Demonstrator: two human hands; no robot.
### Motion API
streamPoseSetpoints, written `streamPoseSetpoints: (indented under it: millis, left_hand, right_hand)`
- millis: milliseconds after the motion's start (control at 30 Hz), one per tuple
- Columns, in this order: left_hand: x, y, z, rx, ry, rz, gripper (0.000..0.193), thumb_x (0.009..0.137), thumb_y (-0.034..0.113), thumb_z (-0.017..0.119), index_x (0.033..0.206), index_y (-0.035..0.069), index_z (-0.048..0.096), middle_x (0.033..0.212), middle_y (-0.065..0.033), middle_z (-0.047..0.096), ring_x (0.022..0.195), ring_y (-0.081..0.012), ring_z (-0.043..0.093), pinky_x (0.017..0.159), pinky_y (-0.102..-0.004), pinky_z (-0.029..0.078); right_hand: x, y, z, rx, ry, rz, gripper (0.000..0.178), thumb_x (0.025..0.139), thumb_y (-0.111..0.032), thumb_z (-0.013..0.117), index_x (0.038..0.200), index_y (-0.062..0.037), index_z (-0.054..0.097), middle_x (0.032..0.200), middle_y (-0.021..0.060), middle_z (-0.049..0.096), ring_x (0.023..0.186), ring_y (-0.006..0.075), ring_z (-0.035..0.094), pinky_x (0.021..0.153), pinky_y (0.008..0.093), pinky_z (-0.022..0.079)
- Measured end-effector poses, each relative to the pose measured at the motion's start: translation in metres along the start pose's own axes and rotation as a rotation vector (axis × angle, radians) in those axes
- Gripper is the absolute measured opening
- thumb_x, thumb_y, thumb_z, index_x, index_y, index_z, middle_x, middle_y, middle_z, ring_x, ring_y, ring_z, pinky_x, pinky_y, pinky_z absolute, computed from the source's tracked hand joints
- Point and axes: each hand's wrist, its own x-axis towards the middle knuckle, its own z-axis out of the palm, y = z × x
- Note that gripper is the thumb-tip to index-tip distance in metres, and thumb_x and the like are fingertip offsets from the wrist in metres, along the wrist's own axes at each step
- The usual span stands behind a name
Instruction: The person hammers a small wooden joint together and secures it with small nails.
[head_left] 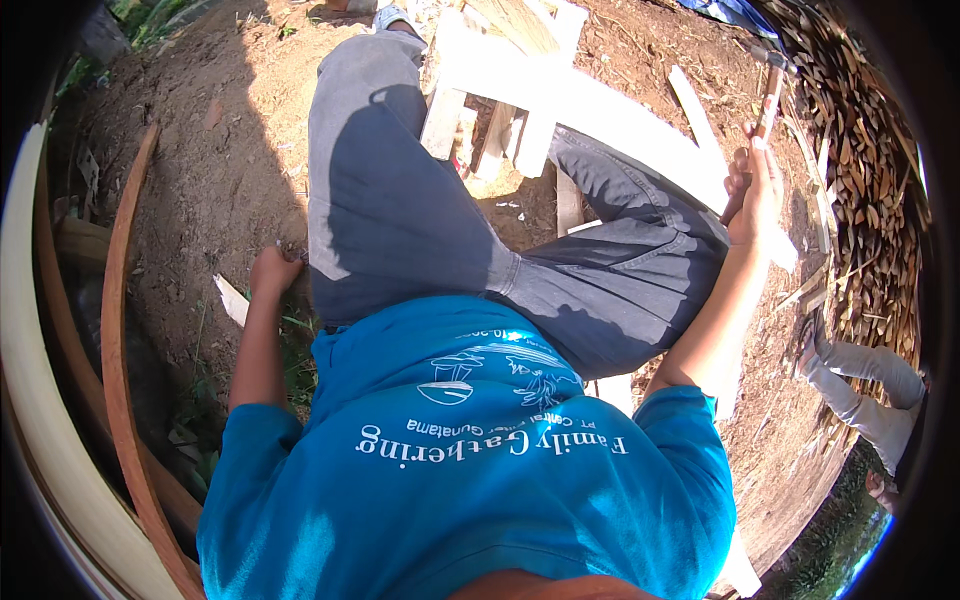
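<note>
My right hand [755, 195], out beyond my right knee, is wrapped round the handle of a hammer [770, 104]. The hammer stands up from my fist, with its metal head at the far end. Low beside my left thigh, my left hand [273, 272] is closed with its fingers curled in. Whatever it may hold is hidden. A pale wood scrap [232, 299] lies on the soil just left of that hand. Between my legs stands a rough wooden block frame [445, 120], and a sunlit pale plank [640, 125] runs from it toward my right knee.
Long curved boards [118, 330] rise along the left edge. A tall stack of thin wood pieces [860, 180] lines the right. Another person [865, 395] in light trousers is at the far right. A narrow offcut [695, 108] lies on the dirt beside the plank.
</note>
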Motion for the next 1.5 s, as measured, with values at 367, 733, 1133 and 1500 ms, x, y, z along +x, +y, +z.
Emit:
streamPoseSetpoints:
  millis: [367,733,1133,1500]
  left_hand:
    - [0.010,-0.023,-0.050,-0.359,0.231,0.137,0.031,0.082,0.030,0.074,0.084,0.000,0.071,0.074,-0.0137,0.071,0.069,-0.0228,0.068,0.069,-0.0382,0.052]
    - [-0.094,0.177,-0.194,-1.049,0.235,0.932,0.013,0.092,-0.002,0.067,0.103,0.004,0.063,0.091,0.0013,0.065,0.078,-0.0030,0.058,0.071,-0.0188,0.049]
    - [-0.093,0.373,-0.104,-0.504,0.189,1.173,0.015,0.089,0.019,0.072,0.098,0.007,0.069,0.072,-0.0077,0.067,0.053,-0.0175,0.061,0.058,-0.0335,0.049]
    - [-0.075,0.381,-0.094,-0.383,0.260,1.109,0.022,0.096,0.027,0.066,0.112,0.012,0.066,0.055,-0.0050,0.062,0.053,-0.0224,0.063,0.061,-0.0361,0.050]
  right_hand:
    - [-0.004,-0.002,-0.002,-0.017,-0.030,0.001,0.033,0.102,-0.028,0.064,0.126,-0.0048,0.067,0.073,-0.0101,0.047,0.059,0.0001,0.037,0.053,0.0182,0.030]
    - [-0.002,0.005,0.004,0.031,-0.078,-0.044,0.037,0.102,-0.030,0.064,0.128,-0.0048,0.066,0.074,-0.0108,0.049,0.061,-0.0011,0.038,0.054,0.0176,0.030]
    - [0.000,0.020,-0.010,-0.067,0.003,-0.048,0.036,0.103,-0.031,0.061,0.129,-0.0063,0.065,0.074,-0.0097,0.048,0.060,-0.0002,0.039,0.052,0.0179,0.030]
    - [-0.013,0.019,-0.032,-0.428,-0.321,0.070,0.030,0.104,-0.030,0.061,0.123,-0.0072,0.066,0.076,-0.0100,0.046,0.063,-0.0024,0.039,0.055,0.0167,0.031]
